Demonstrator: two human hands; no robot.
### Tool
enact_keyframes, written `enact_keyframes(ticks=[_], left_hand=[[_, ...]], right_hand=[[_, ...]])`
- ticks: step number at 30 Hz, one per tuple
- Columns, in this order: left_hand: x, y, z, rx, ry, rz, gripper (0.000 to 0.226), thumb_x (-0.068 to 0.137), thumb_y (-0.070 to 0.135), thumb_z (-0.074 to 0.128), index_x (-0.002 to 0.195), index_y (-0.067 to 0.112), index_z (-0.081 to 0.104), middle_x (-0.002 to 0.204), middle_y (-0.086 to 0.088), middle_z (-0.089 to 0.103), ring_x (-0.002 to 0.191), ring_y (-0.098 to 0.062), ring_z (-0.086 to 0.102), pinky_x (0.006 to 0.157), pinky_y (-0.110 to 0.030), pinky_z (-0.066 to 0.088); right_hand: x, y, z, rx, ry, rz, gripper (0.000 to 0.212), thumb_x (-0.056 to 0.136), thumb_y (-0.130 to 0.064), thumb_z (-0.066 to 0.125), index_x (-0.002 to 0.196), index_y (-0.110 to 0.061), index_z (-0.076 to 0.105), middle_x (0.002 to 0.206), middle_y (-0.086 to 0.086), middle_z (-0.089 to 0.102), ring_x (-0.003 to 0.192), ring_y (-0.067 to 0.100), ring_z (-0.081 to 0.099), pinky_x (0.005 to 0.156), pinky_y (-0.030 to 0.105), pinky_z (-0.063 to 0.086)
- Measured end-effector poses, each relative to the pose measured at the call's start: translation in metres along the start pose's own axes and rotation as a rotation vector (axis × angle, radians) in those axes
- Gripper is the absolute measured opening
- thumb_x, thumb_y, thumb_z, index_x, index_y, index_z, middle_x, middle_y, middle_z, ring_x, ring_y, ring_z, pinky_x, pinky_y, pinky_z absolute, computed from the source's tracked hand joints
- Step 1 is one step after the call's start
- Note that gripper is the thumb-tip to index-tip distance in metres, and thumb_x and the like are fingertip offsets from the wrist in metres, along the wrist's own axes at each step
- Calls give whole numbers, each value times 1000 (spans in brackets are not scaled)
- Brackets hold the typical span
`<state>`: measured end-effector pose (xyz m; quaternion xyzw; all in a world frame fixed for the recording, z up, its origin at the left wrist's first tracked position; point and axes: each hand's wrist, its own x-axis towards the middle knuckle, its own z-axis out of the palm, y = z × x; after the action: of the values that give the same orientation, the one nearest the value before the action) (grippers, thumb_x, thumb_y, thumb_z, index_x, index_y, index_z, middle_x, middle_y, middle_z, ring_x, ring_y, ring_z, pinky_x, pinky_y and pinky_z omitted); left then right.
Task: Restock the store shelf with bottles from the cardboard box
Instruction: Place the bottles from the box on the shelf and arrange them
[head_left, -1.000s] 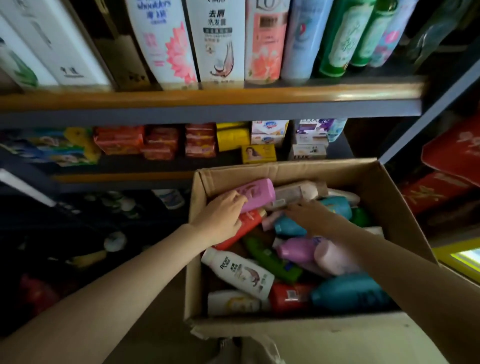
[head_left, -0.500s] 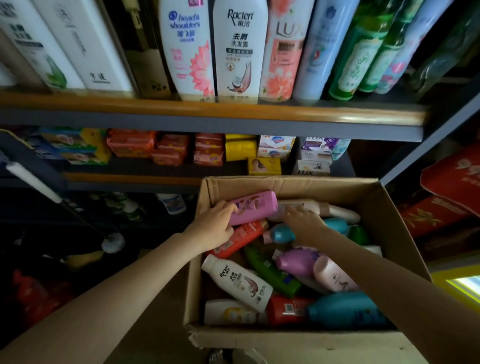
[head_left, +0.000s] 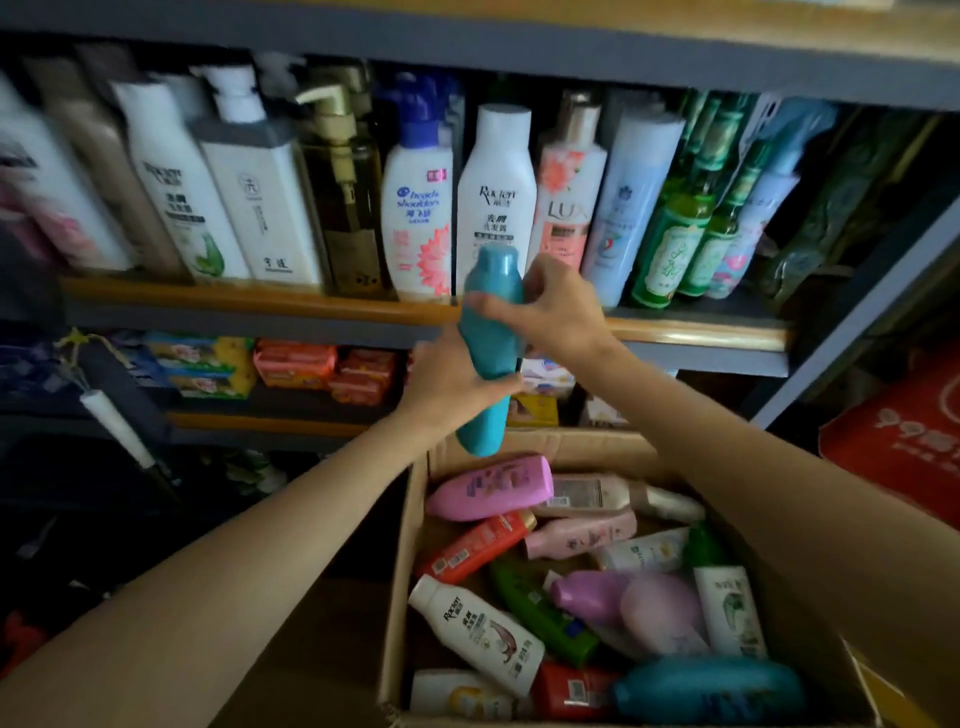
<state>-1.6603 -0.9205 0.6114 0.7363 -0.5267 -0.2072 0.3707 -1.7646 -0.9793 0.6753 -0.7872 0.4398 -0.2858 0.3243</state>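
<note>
A teal bottle (head_left: 491, 343) is held upright in the air above the cardboard box (head_left: 402, 582), in front of the shelf's wooden edge (head_left: 260, 299). My left hand (head_left: 449, 379) grips its lower half from the left. My right hand (head_left: 550, 306) grips its upper half from the right. The box holds several lying bottles: a pink one (head_left: 491, 488), a red one (head_left: 475, 545), a white one (head_left: 480, 634), a big teal one (head_left: 711, 688). Upright bottles fill the shelf behind, among them a white Raclen bottle (head_left: 496, 197).
Soap packs (head_left: 311, 366) lie on the lower shelf. A red carton (head_left: 904, 436) stands at the right beside a grey shelf post (head_left: 852, 322). A white-handled tool (head_left: 117, 423) leans at the left. The floor to the left is dark and cluttered.
Both hands left the box and rose toward the shelf holding a teal bottle. The pink bottle my left hand touched stays in the box. The view tilted up.
</note>
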Motion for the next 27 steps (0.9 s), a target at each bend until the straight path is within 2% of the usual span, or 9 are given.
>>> enact_keyframes(ticks=[2, 5, 8, 10, 13, 17, 20, 23, 27], left_hand=[[6, 28, -40, -335, -27, 85, 65, 61, 41, 73, 114, 9, 53, 103, -3, 64, 100, -20, 61, 83, -27, 50], [11, 81, -97, -572, -43, 232, 32, 70, 28, 65, 101, 17, 59, 92, 2, 66, 83, -4, 64, 71, -14, 50], [17, 134, -139, -636, -8, 348, 43, 60, 35, 70, 98, 17, 64, 93, -3, 70, 84, -10, 67, 77, -27, 54], [26, 165, -154, -695, 30, 357, 56, 58, 38, 72, 105, 11, 64, 94, -8, 71, 82, -17, 69, 75, -32, 57], [40, 208, -171, -811, 13, 279, 34, 79, 31, 68, 103, 8, 63, 86, -8, 71, 70, -17, 69, 65, -28, 58], [71, 231, -185, -598, 5, 240, 22, 87, 35, 61, 97, 15, 62, 96, -2, 69, 96, -19, 66, 91, -34, 52], [86, 231, -186, -392, 3, 225, 21, 88, 35, 60, 101, 18, 60, 109, -4, 67, 106, -19, 61, 96, -38, 48], [95, 233, -184, -338, 4, 208, 41, 86, 36, 61, 120, 14, 56, 113, -2, 65, 100, -16, 61, 87, -33, 51], [108, 238, -180, -320, 28, 201, 42, 89, 37, 57, 122, 12, 54, 95, -1, 62, 75, -10, 57, 57, -20, 43]], right_hand=[[3, -37, -29, 255, -81, -44, 34, 82, -39, 68, 77, -13, 47, 75, -1, 53, 60, 15, 55, 51, 29, 47], [0, -70, -72, 244, -132, -203, 29, 86, -35, 62, 100, -11, 51, 91, -7, 58, 55, 12, 58, 44, 30, 42], [-4, -94, -90, 172, -143, -309, 59, 78, -34, 71, 126, -21, 39, 97, -8, 63, 68, 7, 64, 53, 29, 47], [-3, -111, -94, -32, 26, -405, 92, 68, -42, 78, 139, -20, 24, 112, -2, 63, 95, 14, 64, 78, 32, 52], [7, -141, -108, -233, 326, -388, 97, 68, -55, 71, 139, -8, 24, 119, 11, 60, 105, 32, 61, 87, 42, 49], [33, -159, -139, -329, 279, -206, 84, 73, -61, 61, 130, -5, 39, 125, 14, 56, 114, 32, 54, 92, 37, 43], [45, -156, -152, -335, 210, -173, 79, 75, -56, 62, 130, -4, 40, 118, 8, 54, 109, 26, 53, 80, 29, 38], [59, -155, -158, -339, 232, -186, 76, 77, -55, 63, 128, -3, 41, 117, 9, 53, 112, 26, 52, 79, 28, 35], [86, -159, -160, -323, 260, -152, 83, 73, -59, 62, 132, -3, 43, 125, 9, 56, 116, 27, 52, 87, 31, 42]])
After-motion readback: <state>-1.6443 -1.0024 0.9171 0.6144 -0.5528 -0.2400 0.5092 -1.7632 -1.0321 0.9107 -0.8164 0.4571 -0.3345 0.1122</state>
